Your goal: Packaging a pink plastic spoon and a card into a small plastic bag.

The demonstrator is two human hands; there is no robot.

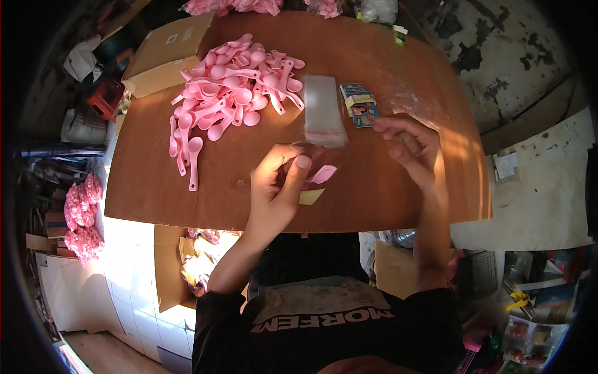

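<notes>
My left hand (277, 187) is closed, thumb against fingers, on a clear plastic bag above the near part of the table. A pink piece (322, 174), seemingly part of a spoon, shows beside the fingertips within the film; the rest is hidden by my hand. Just below it is a pale yellow slip (311, 197); whether it lies inside the bag or on the table I cannot tell. My right hand (412, 149) is raised with bent fingers apart from the thumb, near a stack of small printed cards (360, 106). A pile of clear bags (322, 109) lies between both hands, farther back.
A heap of pink plastic spoons (240, 84) covers the table's left part, with a cardboard box (169, 47) behind it. Bundles of wrapped pink items (233, 6) sit at the far edge. Below the table's front stands an open carton (171, 268) of packets.
</notes>
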